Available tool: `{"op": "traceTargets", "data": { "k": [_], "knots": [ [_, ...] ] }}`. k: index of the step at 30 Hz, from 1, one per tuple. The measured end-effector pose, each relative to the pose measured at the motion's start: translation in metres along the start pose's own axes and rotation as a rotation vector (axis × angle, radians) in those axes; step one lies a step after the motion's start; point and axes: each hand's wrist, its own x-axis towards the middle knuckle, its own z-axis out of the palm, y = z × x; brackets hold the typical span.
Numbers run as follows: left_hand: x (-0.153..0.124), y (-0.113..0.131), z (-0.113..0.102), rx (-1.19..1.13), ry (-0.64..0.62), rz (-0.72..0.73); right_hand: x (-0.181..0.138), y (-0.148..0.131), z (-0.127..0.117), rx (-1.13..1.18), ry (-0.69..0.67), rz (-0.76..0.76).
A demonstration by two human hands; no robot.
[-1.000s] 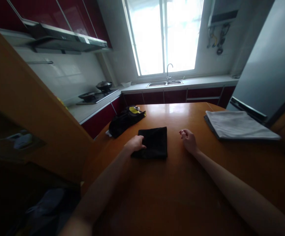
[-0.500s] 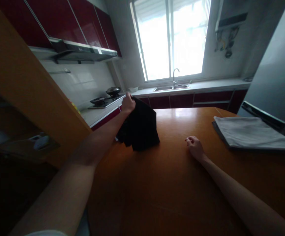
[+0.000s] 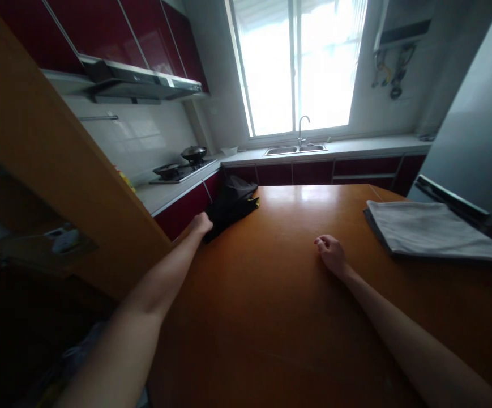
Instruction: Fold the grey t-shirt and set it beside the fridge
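Closed at the far left edge of the wooden table, my left hand grips the near left corner of a black cloth item. The cloth lies low and crumpled on the tabletop, with a small yellow patch at its right end and a greyer bulge behind; its exact kind I cannot make out. My right hand rests on the table right of the middle, fingers curled in, with nothing visible in it. Beyond that hand, to the right, a folded grey cloth lies flat over a darker layer.
A wooden upright panel slants along the left side. Behind the table stand a counter with a sink, a stove with a wok and a pan, and a fridge at the right.
My left hand has moved down and to the left with the black cloth, which hung raised before and now lies lower on the table. The right hand has barely shifted.
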Motion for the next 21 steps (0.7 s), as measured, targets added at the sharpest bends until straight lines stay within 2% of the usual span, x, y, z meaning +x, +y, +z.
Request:
{"op": "traceTargets", "data": {
  "k": [2, 5, 8, 10, 13, 17, 19, 21],
  "knots": [
    [-0.023, -0.025, 0.023, 0.011, 0.000, -0.011, 0.001, 0.000, 0.001, -0.006, -0.001, 0.000],
    [-0.044, -0.046, 0.046, 0.003, 0.069, 0.035, 0.001, 0.000, 0.004, -0.012, 0.010, 0.019],
    [-0.043, -0.058, 0.057, -0.075, 0.212, 0.085, 0.004, -0.002, 0.000, -0.048, 0.040, 0.016],
    [-0.035, -0.064, 0.060, -0.137, 0.304, 0.098, 0.009, -0.003, -0.012, -0.169, 0.072, -0.058],
    [-0.023, -0.071, 0.065, -0.219, 0.361, 0.142, 0.019, 0.002, -0.047, -0.470, 0.204, -0.117],
    [-0.020, -0.069, 0.070, -0.275, 0.344, 0.162, 0.027, 0.023, -0.110, -0.681, 0.459, 0.127],
    [-0.024, -0.065, 0.072, -0.269, 0.303, 0.224, 0.024, 0.036, -0.136, -0.701, 0.532, 0.243],
    [-0.027, -0.060, 0.074, -0.272, 0.284, 0.271, 0.021, 0.048, -0.153, -0.715, 0.572, 0.334]
  ]
}}
